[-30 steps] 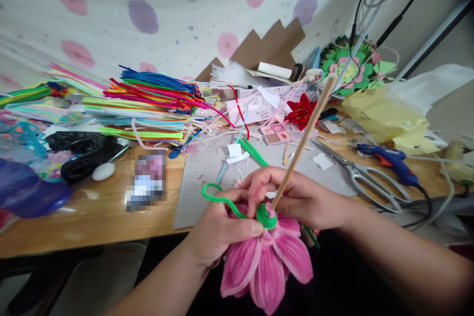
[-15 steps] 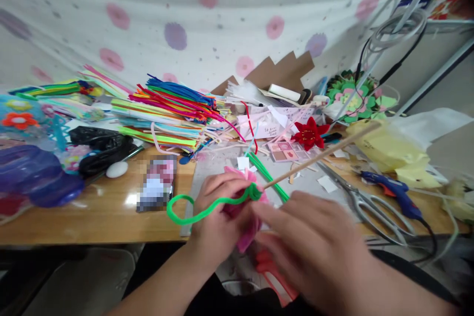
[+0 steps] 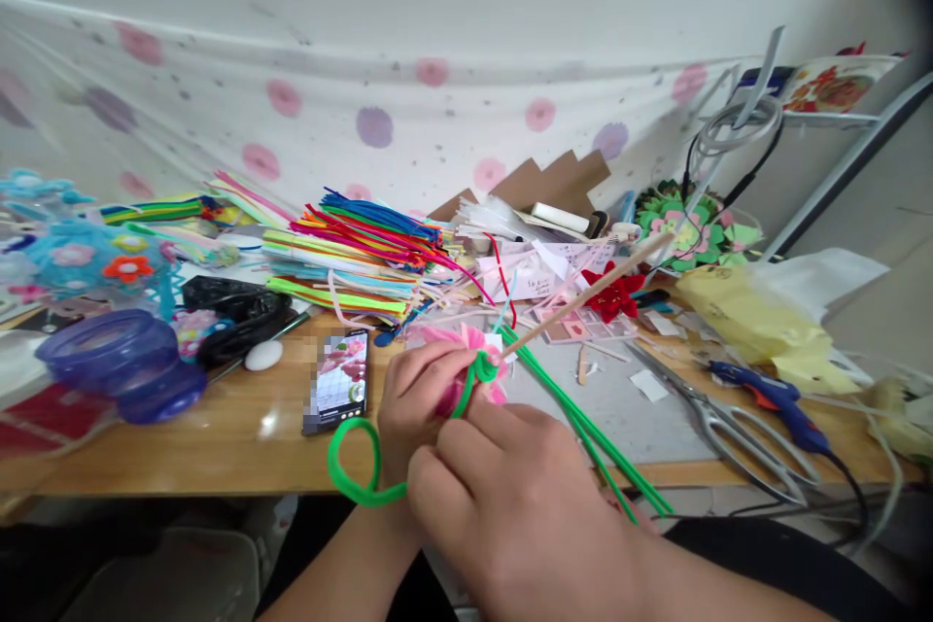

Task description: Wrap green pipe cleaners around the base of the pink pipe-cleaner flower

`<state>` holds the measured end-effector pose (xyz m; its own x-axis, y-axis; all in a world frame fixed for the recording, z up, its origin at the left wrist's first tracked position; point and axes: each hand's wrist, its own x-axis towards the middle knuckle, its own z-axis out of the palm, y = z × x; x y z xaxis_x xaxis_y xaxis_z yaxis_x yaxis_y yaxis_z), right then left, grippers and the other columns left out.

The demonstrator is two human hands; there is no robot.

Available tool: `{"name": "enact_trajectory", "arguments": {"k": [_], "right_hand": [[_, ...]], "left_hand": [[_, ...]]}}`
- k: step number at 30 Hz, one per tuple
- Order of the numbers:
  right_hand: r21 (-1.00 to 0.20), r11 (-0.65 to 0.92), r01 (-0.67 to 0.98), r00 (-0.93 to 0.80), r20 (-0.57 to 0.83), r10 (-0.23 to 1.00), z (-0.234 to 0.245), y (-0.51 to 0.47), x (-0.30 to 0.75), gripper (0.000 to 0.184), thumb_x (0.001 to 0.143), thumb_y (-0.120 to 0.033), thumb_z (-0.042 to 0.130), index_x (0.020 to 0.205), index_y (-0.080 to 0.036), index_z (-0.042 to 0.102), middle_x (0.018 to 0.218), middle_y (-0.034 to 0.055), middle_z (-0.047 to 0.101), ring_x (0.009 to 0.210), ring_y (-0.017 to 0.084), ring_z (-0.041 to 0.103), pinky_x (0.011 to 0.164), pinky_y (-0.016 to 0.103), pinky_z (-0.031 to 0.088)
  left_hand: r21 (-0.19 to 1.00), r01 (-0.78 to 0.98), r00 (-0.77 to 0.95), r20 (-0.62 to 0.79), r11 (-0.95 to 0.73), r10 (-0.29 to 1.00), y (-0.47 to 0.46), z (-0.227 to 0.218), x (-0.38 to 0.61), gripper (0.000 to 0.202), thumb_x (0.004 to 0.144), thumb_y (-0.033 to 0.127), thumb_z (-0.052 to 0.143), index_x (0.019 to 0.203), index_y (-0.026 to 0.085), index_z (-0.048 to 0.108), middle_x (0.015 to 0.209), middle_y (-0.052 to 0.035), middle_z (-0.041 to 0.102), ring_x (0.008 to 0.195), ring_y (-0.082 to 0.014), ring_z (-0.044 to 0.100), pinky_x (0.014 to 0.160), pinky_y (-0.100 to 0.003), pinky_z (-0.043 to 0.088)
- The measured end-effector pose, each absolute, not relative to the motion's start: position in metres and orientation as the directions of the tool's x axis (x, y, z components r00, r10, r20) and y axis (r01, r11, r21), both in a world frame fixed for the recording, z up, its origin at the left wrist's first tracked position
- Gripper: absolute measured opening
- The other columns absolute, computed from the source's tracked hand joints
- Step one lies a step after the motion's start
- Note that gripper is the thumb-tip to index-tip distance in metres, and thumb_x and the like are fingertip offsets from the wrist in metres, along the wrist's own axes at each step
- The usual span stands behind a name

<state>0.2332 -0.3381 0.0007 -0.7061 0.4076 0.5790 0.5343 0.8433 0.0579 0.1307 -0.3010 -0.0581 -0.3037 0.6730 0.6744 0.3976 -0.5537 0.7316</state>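
Left hand (image 3: 412, 400) masks pink flower (image 3: 456, 334) (only partly).

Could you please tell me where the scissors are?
In the head view, the scissors lie on the right, immediately left of the blue glue gun.

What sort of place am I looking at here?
Probably a home or small craft workspace: bundles of colorful pipe cleaners, a blue glue gun and large scissors lie on a wooden table.
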Motion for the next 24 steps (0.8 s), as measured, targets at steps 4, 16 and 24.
{"name": "enact_trajectory", "arguments": {"k": [4, 16, 24], "right_hand": [[0.041, 0.862, 0.505, -0.630, 0.700, 0.335, -0.016, -0.341, 0.237, 0.021, 0.087, -0.016, 0.044, 0.071, -0.019, 0.058, 0.075, 0.0021, 0.066, 0.061, 0.017, 0.054, 0.049, 0.031, 0.041], [-0.611, 0.791, 0.019, -0.341, 0.740, 0.580, -0.023, -0.344, 0.294, 0.011, 0.088, -0.017, 0.050, 0.095, -0.024, 0.056, 0.084, 0.0055, 0.066, 0.084, 0.020, 0.063, 0.079, 0.040, 0.053], [-0.753, 0.650, -0.101, -0.266, 0.650, 0.712, -0.040, -0.333, 0.309, 0.015, 0.090, -0.016, 0.046, 0.095, -0.024, 0.057, 0.076, 0.0038, 0.059, 0.090, 0.022, 0.060, 0.080, 0.039, 0.050]], "left_hand": [[0.791, 0.316, -0.301, 0.607, -0.523, 0.736, -0.301, -0.053, 0.126, 0.021, 0.065, 0.018, 0.074, 0.086, 0.025, 0.074, 0.095, -0.0037, 0.067, 0.091, -0.0238, 0.059, 0.088, -0.033, 0.043], [0.857, -0.513, -0.157, -0.038, -0.048, 0.987, -0.300, -0.056, 0.127, 0.027, 0.063, 0.020, 0.076, 0.089, 0.017, 0.067, 0.073, 0.0013, 0.069, 0.062, -0.0105, 0.062, 0.059, -0.019, 0.048], [0.778, -0.625, -0.006, -0.084, 0.062, 0.996, -0.303, -0.055, 0.130, 0.029, 0.063, 0.016, 0.077, 0.089, 0.017, 0.066, 0.076, -0.0011, 0.071, 0.066, -0.0128, 0.066, 0.065, -0.022, 0.053]]}}
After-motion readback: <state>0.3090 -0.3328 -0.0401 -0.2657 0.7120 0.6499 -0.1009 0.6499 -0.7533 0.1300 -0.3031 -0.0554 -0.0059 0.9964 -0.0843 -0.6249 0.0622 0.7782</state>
